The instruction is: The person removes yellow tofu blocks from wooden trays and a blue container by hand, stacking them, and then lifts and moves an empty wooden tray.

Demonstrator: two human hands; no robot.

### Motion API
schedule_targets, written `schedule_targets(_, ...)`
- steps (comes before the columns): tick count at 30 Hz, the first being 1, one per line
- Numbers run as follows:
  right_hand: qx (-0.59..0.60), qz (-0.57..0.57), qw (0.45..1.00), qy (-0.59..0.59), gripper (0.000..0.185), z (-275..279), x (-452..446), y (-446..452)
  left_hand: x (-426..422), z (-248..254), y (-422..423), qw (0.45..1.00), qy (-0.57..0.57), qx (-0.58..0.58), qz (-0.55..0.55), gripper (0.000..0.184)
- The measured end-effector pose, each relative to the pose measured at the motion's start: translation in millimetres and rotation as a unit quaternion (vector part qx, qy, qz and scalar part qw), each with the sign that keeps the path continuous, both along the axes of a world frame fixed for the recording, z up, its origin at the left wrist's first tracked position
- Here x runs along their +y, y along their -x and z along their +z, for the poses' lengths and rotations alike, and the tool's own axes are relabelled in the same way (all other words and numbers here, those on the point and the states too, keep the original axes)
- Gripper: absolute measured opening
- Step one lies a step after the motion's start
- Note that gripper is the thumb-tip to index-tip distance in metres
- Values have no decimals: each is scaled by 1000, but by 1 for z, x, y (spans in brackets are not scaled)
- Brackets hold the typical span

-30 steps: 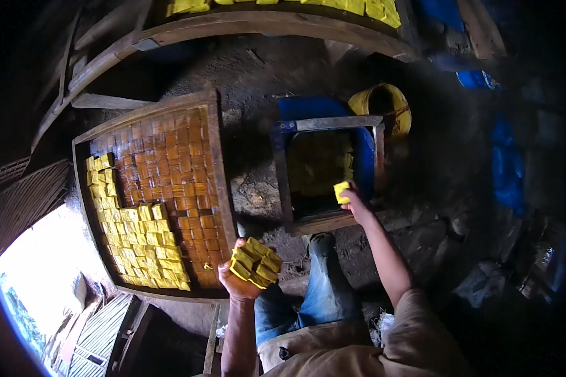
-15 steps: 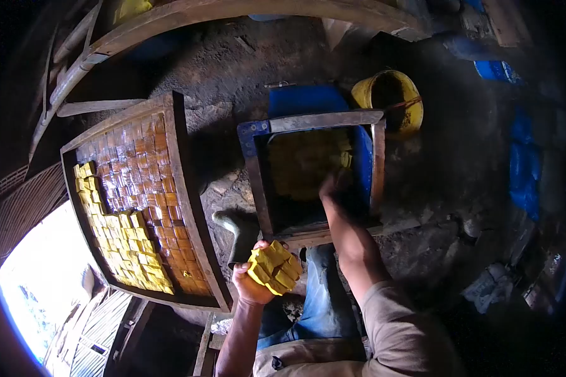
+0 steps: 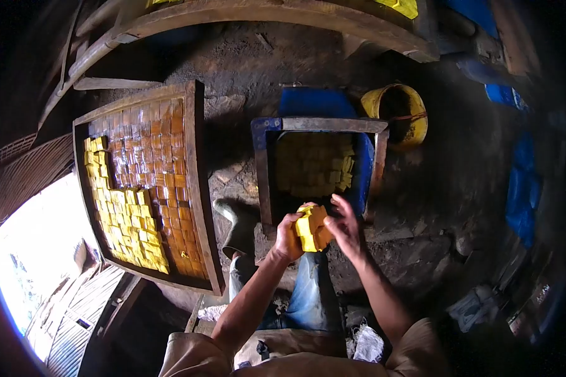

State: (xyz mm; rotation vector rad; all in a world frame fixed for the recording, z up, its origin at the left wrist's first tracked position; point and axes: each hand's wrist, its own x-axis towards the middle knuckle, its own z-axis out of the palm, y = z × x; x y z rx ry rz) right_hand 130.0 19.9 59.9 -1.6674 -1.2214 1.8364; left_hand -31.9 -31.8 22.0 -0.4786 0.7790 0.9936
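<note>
My left hand (image 3: 289, 236) is closed round a handful of yellow blocks (image 3: 312, 229) that look like tofu, held above my knees. At their right side is my right hand (image 3: 348, 231), its fingers apart; the thumb side is close to the blocks, and I cannot tell whether it touches them. Just beyond my hands stands a wood-framed blue container (image 3: 321, 125), with more yellow blocks (image 3: 314, 166) in its shaded inside. To the left, a woven bamboo tray (image 3: 146, 147) in a wooden frame carries rows of yellow blocks (image 3: 129, 229) along its left and lower part.
A yellow bucket (image 3: 420, 113) stands behind the container at the right. A curved wooden beam (image 3: 264, 11) crosses the top of the view. My boot (image 3: 238, 220) is between tray and container. Blue plastic (image 3: 523, 188) shows at the far right, beside dark ground.
My right hand has come out of the container to the blocks in my left hand. The left hand has moved right and up, and the view has shifted slightly.
</note>
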Motion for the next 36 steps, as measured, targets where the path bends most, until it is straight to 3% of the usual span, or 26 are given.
schedule_targets(1, 28, 26, 999, 26, 78, 4, -5, 4, 2, 6, -2, 1000, -9, -13, -21, 49)
schedule_targets(2, 32, 37, 999, -25, 77, 1, -15, 12, 0, 10, -3, 998, 34, -9, -46, 47)
schedule_targets(4, 25, 58, 998, 9, 81, 10, -23, 22, -4, 10, -14, 996, 23, 45, -73, 42)
schedule_targets(8, -34, 67, 997, 13, 63, 4, -25, 17, -8, 12, -16, 991, -67, 72, -85, 56)
schedule_targets(9, -11, 36, 998, 55, 53, 12, -14, 20, -12, 9, -12, 987, -94, 68, -107, 70)
schedule_targets(12, 144, 6, 976, 162, 50, -19, 0, 9, -8, 31, 4, 982, -71, 118, -131, 77)
schedule_targets(13, 141, -7, 976, 168, 51, -13, 16, 15, -12, 33, 19, 977, -65, 102, -176, 78)
schedule_targets(14, 125, -10, 985, 121, 50, -36, 17, 15, -22, 28, 29, 973, -90, 113, -178, 76)
schedule_targets(16, 137, -76, 957, 243, 49, -71, 28, 28, -31, 33, 49, 972, -96, 117, -179, 71)
schedule_targets(18, 132, -58, 979, 145, 43, -129, 22, 48, -39, 38, 60, 976, -95, 118, -154, 69)
schedule_targets(19, 103, -22, 985, 138, 56, -181, 14, 54, -43, 41, 64, 978, -95, 117, -143, 68)
schedule_targets(22, 13, -213, 965, 153, 70, -328, -46, 60, -46, 54, 77, 977, -106, 125, -138, 66)
schedule_targets(25, -181, -156, 964, 114, 67, -309, -31, 82, -61, 50, 84, 981, -84, 119, -126, 70)
schedule_targets(28, -282, -94, 951, 89, 64, -291, -24, 96, -67, 47, 89, 985, -64, 112, -118, 72)
schedule_targets(36, -370, -30, 927, 60, 57, -273, -6, 106, -72, 56, 93, 985, -71, 111, -111, 69)
